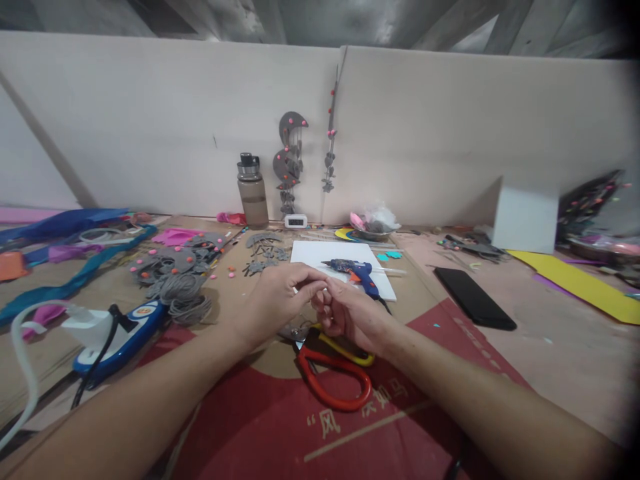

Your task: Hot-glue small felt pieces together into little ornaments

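Both hands: my left hand (280, 293) and right hand (350, 313) meet fingertip to fingertip over the desk (550, 347), pinched shut on something too small for me to make out; held up close, I judge, so I can see it.
Scissors (335, 373): just under my hands, red loop handle and a yellow one, smooth plastic, lying flat on the red printed sheet (280, 427), within easy reach.
Glue gun (357, 272): blue body with an orange trigger, resting on the white board (320, 257) just beyond my fingers, likely so drips land on the board.
Phone (475, 297): flat, black, glossy, off to the right, apart from the mess.
Grey cut-outs (180, 273): a heap of dull, felt-like shapes with pink dots, to the left.
Bottle (253, 193): translucent, dark cap, upright against the wall.
Hanging piece (290, 157): grey crescent with dangling shapes, leaning on the wall.
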### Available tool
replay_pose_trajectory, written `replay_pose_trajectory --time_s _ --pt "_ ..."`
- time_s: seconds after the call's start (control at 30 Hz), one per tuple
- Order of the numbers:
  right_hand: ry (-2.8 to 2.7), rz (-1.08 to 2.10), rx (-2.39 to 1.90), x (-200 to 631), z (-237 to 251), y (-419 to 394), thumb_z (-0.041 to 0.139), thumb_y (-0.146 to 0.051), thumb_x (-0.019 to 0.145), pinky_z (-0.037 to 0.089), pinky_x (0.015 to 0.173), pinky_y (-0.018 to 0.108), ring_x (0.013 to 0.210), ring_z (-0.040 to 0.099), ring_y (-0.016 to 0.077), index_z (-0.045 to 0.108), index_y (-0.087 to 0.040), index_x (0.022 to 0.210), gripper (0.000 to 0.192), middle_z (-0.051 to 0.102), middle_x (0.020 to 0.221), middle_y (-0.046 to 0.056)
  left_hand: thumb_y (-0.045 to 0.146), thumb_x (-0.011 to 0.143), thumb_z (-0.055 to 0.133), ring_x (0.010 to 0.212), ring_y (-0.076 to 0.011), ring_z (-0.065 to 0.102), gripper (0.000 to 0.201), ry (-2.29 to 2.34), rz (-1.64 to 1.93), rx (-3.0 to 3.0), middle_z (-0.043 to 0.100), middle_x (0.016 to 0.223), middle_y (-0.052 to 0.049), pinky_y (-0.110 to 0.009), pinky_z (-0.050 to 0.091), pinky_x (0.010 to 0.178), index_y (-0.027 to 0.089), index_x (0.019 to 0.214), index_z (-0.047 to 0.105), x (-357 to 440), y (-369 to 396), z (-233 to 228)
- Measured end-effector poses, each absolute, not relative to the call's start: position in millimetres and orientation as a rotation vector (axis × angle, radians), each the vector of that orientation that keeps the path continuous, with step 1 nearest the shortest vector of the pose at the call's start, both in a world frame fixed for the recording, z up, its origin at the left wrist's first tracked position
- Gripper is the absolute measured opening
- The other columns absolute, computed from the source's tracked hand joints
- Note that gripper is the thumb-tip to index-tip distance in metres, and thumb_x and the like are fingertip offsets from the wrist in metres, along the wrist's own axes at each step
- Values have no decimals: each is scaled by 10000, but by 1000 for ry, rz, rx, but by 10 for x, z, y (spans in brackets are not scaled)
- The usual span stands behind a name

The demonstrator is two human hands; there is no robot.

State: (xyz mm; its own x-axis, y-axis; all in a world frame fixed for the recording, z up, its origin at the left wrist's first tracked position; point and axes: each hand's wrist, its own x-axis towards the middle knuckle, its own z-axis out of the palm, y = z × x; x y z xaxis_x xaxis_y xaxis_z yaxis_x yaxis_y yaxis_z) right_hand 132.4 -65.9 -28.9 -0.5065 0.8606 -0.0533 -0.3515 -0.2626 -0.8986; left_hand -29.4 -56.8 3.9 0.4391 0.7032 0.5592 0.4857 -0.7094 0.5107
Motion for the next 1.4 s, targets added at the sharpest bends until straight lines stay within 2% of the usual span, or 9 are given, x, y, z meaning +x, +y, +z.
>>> replay_pose_trajectory --time_s 0.3,0.6,0.73,0.87,1.0,1.23,1.4 --pt "-1261 1799 -724 1346 -319 -648 580 -524 780 226 422 163 521 443 46 481 -209 866 341 478 724 -45 190 851 482 840 -153 595 187 908 1089 2669 672 883 -36 -264 431 771 201 922 655 -358 -540 36" --pt "-1282 1808 -724 1362 -306 -652 645 -495 739 235 435 167 537 445 49 477 -223 891 354 485 727 -50 186 853 450 784 -139 564 180 815 1101 2698 635 815 -40 -252 413 734 179 846 630 -374 -528 30" --pt "-1303 1791 -711 1354 -269 -679 629 -486 753 231 437 163 548 431 53 487 -220 904 337 453 712 -49 247 843 471 734 -129 544 174 915 1151 2503 617 768 -26 -241 408 696 171 777 612 -354 -539 58" --pt "-1304 1630 -778 1353 -224 -683 656 -436 737 272 458 171 542 407 49 522 -217 961 341 455 706 -49 345 838 486 620 -110 502 223 983 1141 2105 563 656 2 -225 403 605 160 757 578 -334 -496 67" --pt "-1281 1415 -782 1370 -182 -651 633 -415 752 273 449 184 497 373 45 540 -180 830 264 466 648 -48 386 818 524 571 -95 489 257 862 1095 1854 565 652 1 -227 410 580 148 727 567 -305 -414 26" --pt "-1411 1146 -786 1384 -114 -665 629 -339 755 350 484 198 587 445 68 592 -196 927 226 560 791 -11 435 787 576 539 -92 502 304 844 978 1731 576 616 0 -227 408 548 139 720 595 -269 -394 -45" --pt "-1563 910 -881 1385 -119 -703 626 -362 768 385 547 223 624 487 94 594 -184 816 187 569 715 -8 451 764 598 529 -92 500 328 836 922 1729 559 571 1 -218 401 535 133 684 593 -259 -412 -61"
